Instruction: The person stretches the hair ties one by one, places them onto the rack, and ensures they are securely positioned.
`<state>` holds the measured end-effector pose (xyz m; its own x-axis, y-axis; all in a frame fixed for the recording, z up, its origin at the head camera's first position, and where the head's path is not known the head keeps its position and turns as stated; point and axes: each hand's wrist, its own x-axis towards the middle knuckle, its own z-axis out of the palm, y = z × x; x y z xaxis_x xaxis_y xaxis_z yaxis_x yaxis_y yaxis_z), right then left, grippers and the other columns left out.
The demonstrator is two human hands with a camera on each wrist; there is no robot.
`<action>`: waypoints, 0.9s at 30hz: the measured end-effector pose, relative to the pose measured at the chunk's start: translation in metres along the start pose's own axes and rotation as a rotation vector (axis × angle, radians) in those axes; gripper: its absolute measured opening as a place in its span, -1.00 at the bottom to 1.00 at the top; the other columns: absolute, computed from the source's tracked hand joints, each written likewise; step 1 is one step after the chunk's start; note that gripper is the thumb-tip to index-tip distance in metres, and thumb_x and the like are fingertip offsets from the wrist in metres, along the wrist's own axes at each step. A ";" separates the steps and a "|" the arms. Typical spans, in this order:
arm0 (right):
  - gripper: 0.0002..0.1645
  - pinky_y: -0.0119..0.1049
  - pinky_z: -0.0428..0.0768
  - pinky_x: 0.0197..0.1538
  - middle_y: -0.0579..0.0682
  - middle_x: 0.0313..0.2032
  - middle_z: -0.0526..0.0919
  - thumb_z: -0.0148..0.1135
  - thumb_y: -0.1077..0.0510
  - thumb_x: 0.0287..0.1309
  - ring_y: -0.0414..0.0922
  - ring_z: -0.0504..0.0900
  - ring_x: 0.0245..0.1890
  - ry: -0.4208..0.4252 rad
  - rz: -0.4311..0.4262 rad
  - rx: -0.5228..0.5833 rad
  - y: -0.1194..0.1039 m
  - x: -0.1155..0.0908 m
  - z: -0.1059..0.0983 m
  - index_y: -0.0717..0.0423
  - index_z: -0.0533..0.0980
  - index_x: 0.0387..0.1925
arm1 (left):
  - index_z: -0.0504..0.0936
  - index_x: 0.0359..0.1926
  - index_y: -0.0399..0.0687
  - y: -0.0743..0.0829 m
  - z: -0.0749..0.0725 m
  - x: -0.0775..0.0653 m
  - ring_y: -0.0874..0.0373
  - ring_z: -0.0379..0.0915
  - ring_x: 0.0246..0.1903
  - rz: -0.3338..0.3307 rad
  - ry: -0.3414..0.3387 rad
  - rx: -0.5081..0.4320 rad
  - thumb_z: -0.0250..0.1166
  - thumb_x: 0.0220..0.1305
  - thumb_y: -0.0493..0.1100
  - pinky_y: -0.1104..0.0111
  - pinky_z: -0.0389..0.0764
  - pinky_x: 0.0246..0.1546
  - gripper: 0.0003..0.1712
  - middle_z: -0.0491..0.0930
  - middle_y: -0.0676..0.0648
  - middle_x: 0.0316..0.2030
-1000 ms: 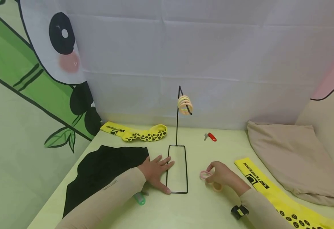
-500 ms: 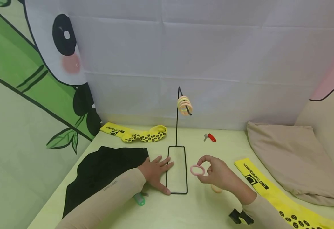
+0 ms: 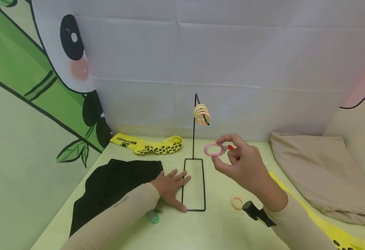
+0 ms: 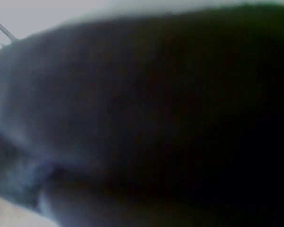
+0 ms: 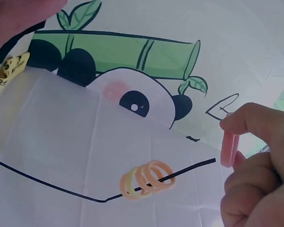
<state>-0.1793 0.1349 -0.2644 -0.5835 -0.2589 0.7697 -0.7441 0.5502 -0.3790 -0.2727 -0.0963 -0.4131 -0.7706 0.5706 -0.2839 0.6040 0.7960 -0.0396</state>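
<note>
In the head view my left hand [image 3: 171,190] rests with spread fingers on the left side of the rectangular base of a black wire stand [image 3: 193,139]. Thumb and index finger of my right hand [image 3: 246,165] pinch a pink ring [image 3: 206,152], held in the air right of the stand's pole. Several yellow and orange rings [image 3: 200,111] hang on the stand's upper arm. The right wrist view shows the pink ring edge-on, apart from the arm's free tip. An orange ring [image 3: 233,205] lies on the table below my right hand. The left wrist view is mostly dark.
Around the table lie a black cloth [image 3: 116,187], a yellow sock-like cloth [image 3: 157,146], another yellow cloth [image 3: 324,227] and a beige cloth [image 3: 313,170]. A red-tagged key [image 3: 230,147] is partly hidden behind my right hand. A green key tag [image 3: 153,217] sits near my left wrist.
My right hand has lifted the pink ring off the table and carried it up and slightly left. The orange ring has come into fuller view. My left hand has stayed put.
</note>
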 end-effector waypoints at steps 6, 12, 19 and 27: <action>-0.56 -0.53 0.00 -0.70 -0.23 -0.90 0.03 0.35 0.30 -0.19 -0.44 -0.06 -0.80 0.082 -0.017 -0.054 -0.002 0.029 -0.001 0.17 0.45 -0.16 | -0.13 0.45 0.31 0.002 -0.002 -0.002 -0.08 -0.24 0.44 -0.003 -0.013 -0.005 0.10 -0.30 0.68 -0.24 0.02 0.23 0.31 -0.21 0.10 0.47; -0.33 -0.44 0.10 -0.70 -0.22 -0.88 0.05 0.41 0.22 -0.14 -0.41 -0.02 -0.83 0.039 0.090 -0.035 0.001 0.045 -0.001 0.13 0.39 0.08 | -0.14 0.45 0.30 0.003 -0.004 -0.003 -0.08 -0.24 0.44 -0.006 -0.012 0.004 0.10 -0.29 0.68 -0.25 0.02 0.23 0.30 -0.21 0.10 0.47; -0.32 -0.39 0.16 -0.65 -0.21 -0.84 0.00 0.44 0.20 -0.13 -0.38 -0.04 -0.80 -0.038 0.220 0.047 0.011 0.033 -0.005 0.04 0.40 0.10 | -0.14 0.45 0.32 0.002 -0.002 -0.001 -0.07 -0.24 0.44 -0.005 -0.020 -0.003 0.09 -0.30 0.68 -0.24 0.01 0.24 0.30 -0.22 0.11 0.47; -0.34 -0.40 0.05 -0.68 -0.16 -0.81 -0.02 0.44 0.15 -0.11 -0.29 -0.06 -0.76 -0.242 0.467 0.250 0.034 0.009 -0.014 -0.06 0.41 0.09 | -0.15 0.45 0.32 0.000 -0.001 0.000 -0.07 -0.24 0.44 -0.006 -0.012 0.010 0.09 -0.29 0.68 -0.24 0.02 0.23 0.30 -0.22 0.11 0.47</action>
<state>-0.2060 0.1621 -0.2632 -0.9041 -0.2242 0.3638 -0.4272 0.4531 -0.7824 -0.2729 -0.0956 -0.4124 -0.7714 0.5636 -0.2955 0.6018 0.7971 -0.0506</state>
